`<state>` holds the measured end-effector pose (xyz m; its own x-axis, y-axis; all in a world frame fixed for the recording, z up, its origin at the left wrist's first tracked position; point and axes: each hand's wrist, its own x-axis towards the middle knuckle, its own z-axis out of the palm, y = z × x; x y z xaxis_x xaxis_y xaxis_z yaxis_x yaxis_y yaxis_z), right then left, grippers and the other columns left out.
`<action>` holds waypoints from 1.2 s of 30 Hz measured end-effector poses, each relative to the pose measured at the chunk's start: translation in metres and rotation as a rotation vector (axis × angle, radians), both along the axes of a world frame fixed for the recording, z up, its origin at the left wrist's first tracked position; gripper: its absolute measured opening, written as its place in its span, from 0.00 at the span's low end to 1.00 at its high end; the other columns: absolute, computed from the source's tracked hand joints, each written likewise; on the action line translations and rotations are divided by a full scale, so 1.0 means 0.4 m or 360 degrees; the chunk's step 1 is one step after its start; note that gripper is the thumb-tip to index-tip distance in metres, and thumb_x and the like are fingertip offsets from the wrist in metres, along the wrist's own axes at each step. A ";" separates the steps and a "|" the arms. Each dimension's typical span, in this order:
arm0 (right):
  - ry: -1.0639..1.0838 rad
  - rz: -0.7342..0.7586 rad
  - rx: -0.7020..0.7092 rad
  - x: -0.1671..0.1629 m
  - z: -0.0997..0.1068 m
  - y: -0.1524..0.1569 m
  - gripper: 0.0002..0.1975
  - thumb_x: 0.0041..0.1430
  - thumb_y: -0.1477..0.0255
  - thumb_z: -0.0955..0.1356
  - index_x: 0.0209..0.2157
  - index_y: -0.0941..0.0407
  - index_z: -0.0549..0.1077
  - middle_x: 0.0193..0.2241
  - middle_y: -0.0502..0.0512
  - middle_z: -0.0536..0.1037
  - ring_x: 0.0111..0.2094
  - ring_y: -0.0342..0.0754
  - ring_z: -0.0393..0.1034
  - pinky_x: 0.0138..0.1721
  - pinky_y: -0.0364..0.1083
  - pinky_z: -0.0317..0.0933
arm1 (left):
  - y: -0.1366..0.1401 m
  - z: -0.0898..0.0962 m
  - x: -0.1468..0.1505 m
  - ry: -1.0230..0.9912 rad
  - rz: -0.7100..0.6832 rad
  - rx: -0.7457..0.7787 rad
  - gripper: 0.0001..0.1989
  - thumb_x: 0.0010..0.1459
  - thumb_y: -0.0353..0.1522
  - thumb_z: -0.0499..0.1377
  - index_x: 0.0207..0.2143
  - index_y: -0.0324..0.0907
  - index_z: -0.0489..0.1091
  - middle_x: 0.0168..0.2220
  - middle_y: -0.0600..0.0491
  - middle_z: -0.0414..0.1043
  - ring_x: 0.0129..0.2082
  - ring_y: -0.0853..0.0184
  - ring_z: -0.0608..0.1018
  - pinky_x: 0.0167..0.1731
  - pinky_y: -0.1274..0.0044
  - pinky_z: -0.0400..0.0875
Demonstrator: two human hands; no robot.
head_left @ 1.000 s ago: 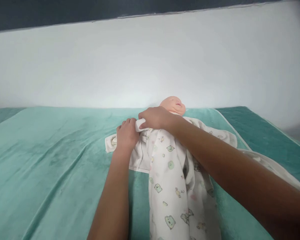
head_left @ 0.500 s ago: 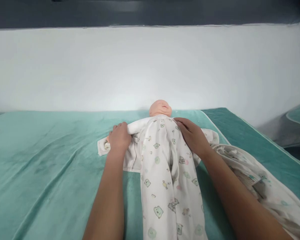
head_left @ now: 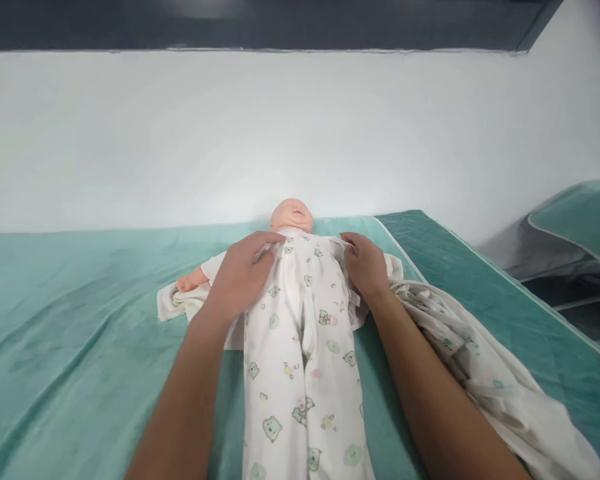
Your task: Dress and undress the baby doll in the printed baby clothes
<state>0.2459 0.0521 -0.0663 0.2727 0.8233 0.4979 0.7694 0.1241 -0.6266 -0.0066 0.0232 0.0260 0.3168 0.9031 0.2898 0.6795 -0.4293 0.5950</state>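
Note:
A baby doll (head_left: 291, 215) lies face up, its head by the wall. White printed baby pants (head_left: 275, 360) cover its front, waistband near the neck and legs stretching toward me. My left hand (head_left: 243, 273) rests at the left side of the waistband, fingers extended and thumb apart. With thumb and fingertips, my right hand (head_left: 367, 267) pinches the waistband's right corner. Beneath the doll a white baby top (head_left: 233, 339) lies spread. The doll's bare hand (head_left: 193, 279) rests on the top's left sleeve; its other arm is hidden.
A teal sheet (head_left: 80, 347) with creases covers the surface. On the right lies a crumpled white cloth (head_left: 505, 393) with small prints. A white wall (head_left: 300, 133) stands behind the doll, with a dark ledge (head_left: 230, 27) above. Another teal-covered surface (head_left: 580, 220) shows at far right.
My left hand has left the doll's arm and moved up to the waistband. My right hand now pinches the waistband's corner. The view has shifted right.

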 end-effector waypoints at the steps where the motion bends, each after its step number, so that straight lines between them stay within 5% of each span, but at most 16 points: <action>1: -0.0011 0.0035 -0.0028 -0.004 0.001 0.001 0.21 0.58 0.75 0.60 0.50 0.57 0.75 0.49 0.59 0.78 0.51 0.56 0.71 0.55 0.56 0.62 | -0.012 0.014 0.028 0.0007 -0.0064 0.0012 0.18 0.64 0.33 0.47 0.51 0.49 0.71 0.53 0.56 0.75 0.53 0.63 0.75 0.52 0.71 0.69; 5: -0.0168 0.0069 -0.0151 -0.014 0.006 0.000 0.20 0.59 0.70 0.63 0.53 0.55 0.74 0.51 0.61 0.77 0.53 0.61 0.69 0.57 0.60 0.57 | -0.010 0.046 0.161 0.0555 -0.0307 0.0147 0.17 0.65 0.34 0.47 0.48 0.43 0.73 0.51 0.50 0.76 0.53 0.59 0.74 0.55 0.66 0.65; 8: -0.0166 0.0072 -0.0176 -0.004 0.004 0.000 0.20 0.59 0.73 0.62 0.51 0.55 0.74 0.50 0.60 0.78 0.52 0.59 0.70 0.54 0.57 0.60 | 0.031 0.053 0.260 0.1071 -0.0455 0.0039 0.16 0.65 0.35 0.48 0.39 0.43 0.76 0.40 0.49 0.78 0.45 0.57 0.76 0.53 0.61 0.65; 11: -0.0068 0.0055 -0.0177 0.008 0.001 0.003 0.18 0.58 0.73 0.62 0.48 0.53 0.76 0.47 0.58 0.80 0.48 0.57 0.73 0.48 0.53 0.62 | 0.068 0.048 0.321 0.1391 -0.0482 -0.0094 0.14 0.61 0.32 0.52 0.44 0.42 0.75 0.46 0.46 0.75 0.48 0.57 0.75 0.49 0.64 0.68; 17: 0.0044 -0.0032 -0.0215 0.009 0.009 0.003 0.16 0.58 0.73 0.62 0.43 0.50 0.77 0.44 0.54 0.80 0.46 0.55 0.73 0.46 0.51 0.62 | 0.095 0.013 0.344 0.1439 -0.0344 0.0024 0.22 0.62 0.31 0.50 0.58 0.41 0.66 0.58 0.42 0.66 0.54 0.55 0.71 0.52 0.62 0.65; 24: 0.0067 -0.0041 -0.0290 0.006 0.025 -0.008 0.15 0.58 0.72 0.63 0.44 0.49 0.77 0.44 0.53 0.81 0.45 0.55 0.72 0.44 0.50 0.62 | 0.127 0.003 0.383 0.1604 -0.0255 -0.0111 0.20 0.60 0.32 0.54 0.55 0.42 0.69 0.57 0.42 0.68 0.54 0.54 0.73 0.53 0.62 0.64; 30: 0.0190 -0.0085 -0.0341 0.006 0.034 -0.011 0.17 0.55 0.73 0.62 0.41 0.48 0.78 0.40 0.52 0.81 0.40 0.55 0.72 0.40 0.50 0.63 | 0.165 0.033 0.332 0.1668 -0.0216 -0.0195 0.21 0.55 0.30 0.58 0.52 0.43 0.71 0.53 0.41 0.73 0.48 0.54 0.77 0.45 0.67 0.70; 36: 0.0178 -0.0057 -0.0366 0.013 0.014 0.007 0.17 0.55 0.72 0.62 0.42 0.48 0.78 0.39 0.54 0.81 0.40 0.55 0.73 0.41 0.51 0.63 | 0.183 -0.009 0.356 0.1674 -0.0428 -0.0223 0.21 0.51 0.27 0.60 0.49 0.41 0.73 0.48 0.41 0.77 0.48 0.53 0.78 0.46 0.66 0.70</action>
